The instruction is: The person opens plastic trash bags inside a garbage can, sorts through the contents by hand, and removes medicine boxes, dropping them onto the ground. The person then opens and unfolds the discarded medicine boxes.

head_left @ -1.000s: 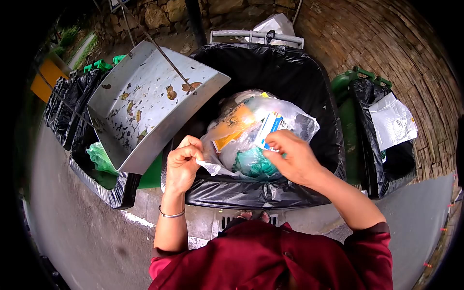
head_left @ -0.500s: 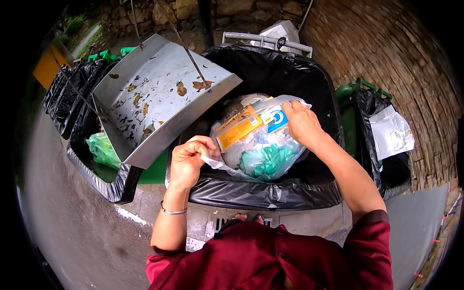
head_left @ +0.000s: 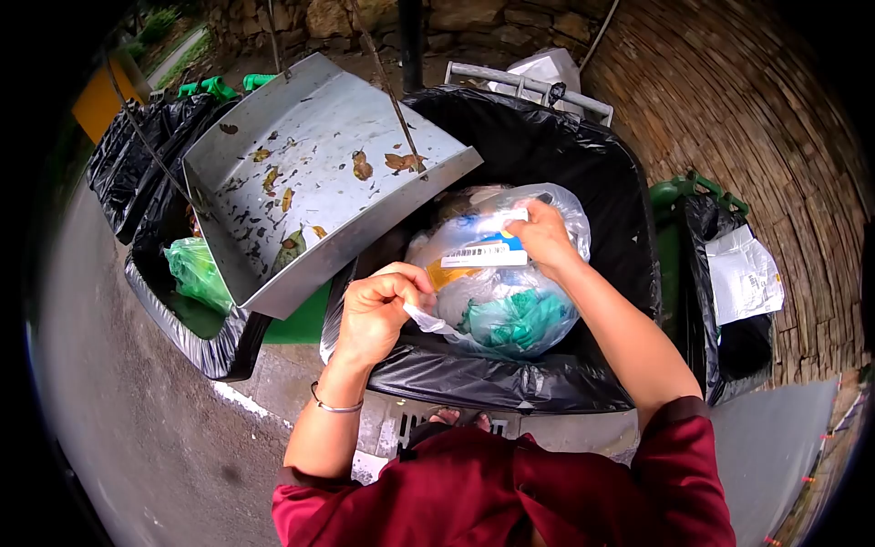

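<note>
A translucent plastic bag of rubbish (head_left: 556, 305) rests in the large bin lined with a black bag (head_left: 592, 164). Green crumpled plastic (head_left: 515, 321) shows through its lower side. A flat yellow, blue and white carton (head_left: 488, 255) lies across the top of the rubbish, its white printed edge facing up. My right hand (head_left: 547, 237) is closed on the carton's right end. At the bag's near left, my left hand (head_left: 378, 310) pinches a white twist of the bag's plastic, its fingers close to the carton's yellow left end.
A metal dustpan (head_left: 319, 173) with dry leaves leans over the bin's left side. Left of it, a smaller lined bin holds a green bag (head_left: 196, 273). Another green bin (head_left: 670, 237) on the right has white packaging (head_left: 743, 273) on it. A stone wall (head_left: 456, 23) stands behind.
My right hand has moved slightly left and down, turning the carton so its white edge shows instead of its yellow face. The left hand still pinches the bag. The whole view has shifted a little.
</note>
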A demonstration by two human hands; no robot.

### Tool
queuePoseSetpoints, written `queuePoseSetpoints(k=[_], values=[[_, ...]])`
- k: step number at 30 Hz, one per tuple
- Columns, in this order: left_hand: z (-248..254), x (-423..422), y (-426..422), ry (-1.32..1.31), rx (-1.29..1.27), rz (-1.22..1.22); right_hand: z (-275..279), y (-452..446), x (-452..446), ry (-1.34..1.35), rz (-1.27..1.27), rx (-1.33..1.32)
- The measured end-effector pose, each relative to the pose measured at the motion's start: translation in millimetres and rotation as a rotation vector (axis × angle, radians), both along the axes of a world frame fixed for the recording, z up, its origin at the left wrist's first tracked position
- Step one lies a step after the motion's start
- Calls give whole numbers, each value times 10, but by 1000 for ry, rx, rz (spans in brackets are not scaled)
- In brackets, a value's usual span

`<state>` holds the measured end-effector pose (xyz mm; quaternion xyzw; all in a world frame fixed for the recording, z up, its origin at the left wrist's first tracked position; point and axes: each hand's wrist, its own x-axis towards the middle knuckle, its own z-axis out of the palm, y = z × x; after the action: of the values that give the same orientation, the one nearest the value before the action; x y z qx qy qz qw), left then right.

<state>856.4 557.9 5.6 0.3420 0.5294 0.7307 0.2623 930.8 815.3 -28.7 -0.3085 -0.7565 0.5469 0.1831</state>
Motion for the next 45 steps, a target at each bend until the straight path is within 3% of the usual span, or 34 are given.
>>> queuePoseSetpoints(k=[1, 3, 7, 11, 14, 17, 19, 25, 27, 32, 37, 43, 45], values=[[-2, -1, -5, 10, -3, -8, 13, -9, -96, -65, -19, 433], [-7, -7, -22, 2, -1, -27, 90, -27, -219, -471, 126, 718], [-14, -4, -13, -4, 12, -35, 187, -12, -370, -552, 115, 597], [-2, 6, 5, 37, 15, -60, 209, 72, -340, -464, 227, 428], [-7, 5, 17, 44, 1, -61, 346, 38, -254, -330, 245, -85], [9, 22, 36, 47, -13, -67, 235, 17, -225, -234, 276, -283], [20, 21, 39, 35, -30, -67, 198, -229, -220, -128, 343, -140], [-39, 8, 41, 141, -116, -83, 182, -393, -242, -173, 420, 56], [-52, 1, 40, 113, -85, -99, 218, -432, -165, -170, 330, 250], [-12, -6, 6, 163, -116, -76, 783, -306, 458, 41, 225, 72], [-40, 18, 25, 25, -113, -48, 1094, -91, 1505, 491, 67, -417], [-62, -4, 9, -20, -128, -69, 1200, 161, 3220, 772, -575, -242], [-60, -8, 15, -10, -131, -65, 1018, 32, 3848, 726, -723, -196]])
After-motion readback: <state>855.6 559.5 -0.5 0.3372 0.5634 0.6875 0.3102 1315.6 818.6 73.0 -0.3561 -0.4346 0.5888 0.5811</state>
